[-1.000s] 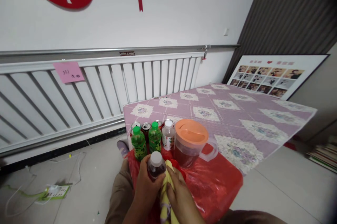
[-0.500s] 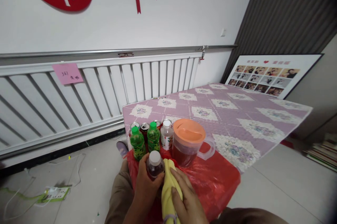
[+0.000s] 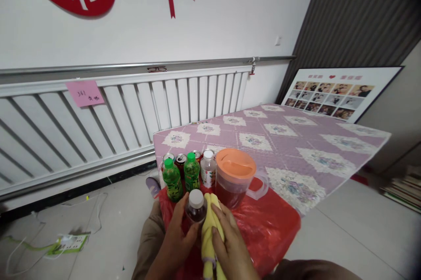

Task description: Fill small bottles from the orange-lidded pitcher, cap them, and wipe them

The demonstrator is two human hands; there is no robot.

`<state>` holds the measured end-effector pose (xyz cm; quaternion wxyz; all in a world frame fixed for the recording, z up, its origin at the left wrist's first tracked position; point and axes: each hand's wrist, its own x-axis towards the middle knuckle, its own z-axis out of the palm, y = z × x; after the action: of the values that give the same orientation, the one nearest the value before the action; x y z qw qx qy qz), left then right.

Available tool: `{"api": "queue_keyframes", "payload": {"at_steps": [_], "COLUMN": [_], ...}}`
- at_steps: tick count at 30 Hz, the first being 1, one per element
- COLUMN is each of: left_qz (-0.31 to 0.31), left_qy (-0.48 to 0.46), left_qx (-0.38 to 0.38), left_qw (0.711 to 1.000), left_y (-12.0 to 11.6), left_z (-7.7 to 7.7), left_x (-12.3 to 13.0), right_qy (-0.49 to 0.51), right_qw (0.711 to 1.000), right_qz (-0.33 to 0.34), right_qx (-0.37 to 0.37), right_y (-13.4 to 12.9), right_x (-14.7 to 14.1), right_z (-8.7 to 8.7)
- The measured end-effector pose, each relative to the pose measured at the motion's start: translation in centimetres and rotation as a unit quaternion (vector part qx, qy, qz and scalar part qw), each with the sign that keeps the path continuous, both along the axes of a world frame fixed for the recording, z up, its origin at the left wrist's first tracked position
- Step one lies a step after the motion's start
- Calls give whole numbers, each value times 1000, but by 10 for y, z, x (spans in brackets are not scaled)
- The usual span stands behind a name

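A white-capped bottle of dark drink (image 3: 196, 205) stands upright near me, with my left hand (image 3: 179, 231) wrapped round its side. My right hand (image 3: 230, 236) grips a folded yellow cloth (image 3: 209, 231) and presses it against the bottle's right side. Just beyond are two green-capped bottles, the left one (image 3: 173, 181) and the right one (image 3: 192, 172), and a clear white-capped bottle (image 3: 208, 169). An orange-lidded pitcher (image 3: 230, 192) with dark liquid stands to their right. Several drink cans (image 3: 180, 159) show behind the bottles, partly hidden.
Red plastic sheeting (image 3: 266, 223) lies under the bottles, over a table with a purple floral cloth (image 3: 237, 131). A white radiator (image 3: 131, 113) runs behind. A photo board (image 3: 338, 91) leans at the right. On the floor at left lies a power strip (image 3: 70, 244) with cords.
The bottle in my left hand has shifted slightly right and its cap sits a little lower in view. The cloth and my right hand have moved up a little along its side.
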<state>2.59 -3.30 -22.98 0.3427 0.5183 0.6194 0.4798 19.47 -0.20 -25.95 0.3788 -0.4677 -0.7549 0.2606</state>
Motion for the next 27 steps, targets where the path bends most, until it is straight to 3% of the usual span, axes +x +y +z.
{"api": "queue_keyframes", "payload": {"at_steps": [14, 23, 27], "left_qz": [-74, -130, -113], "left_qy": [4, -88, -83], "left_qx": [41, 30, 14], "left_qw": [996, 987, 990], "left_y": [8, 17, 18], "left_z": [-1, -3, -4], "left_x": [-19, -22, -21], "right_qy": [-3, -37, -47], "right_qw": [1000, 999, 998], "right_qz": [-1, 7, 7], "right_qx": [-2, 17, 48], "right_y": [7, 6, 3], "right_x": [-3, 0, 0], "right_z": [7, 1, -1]}}
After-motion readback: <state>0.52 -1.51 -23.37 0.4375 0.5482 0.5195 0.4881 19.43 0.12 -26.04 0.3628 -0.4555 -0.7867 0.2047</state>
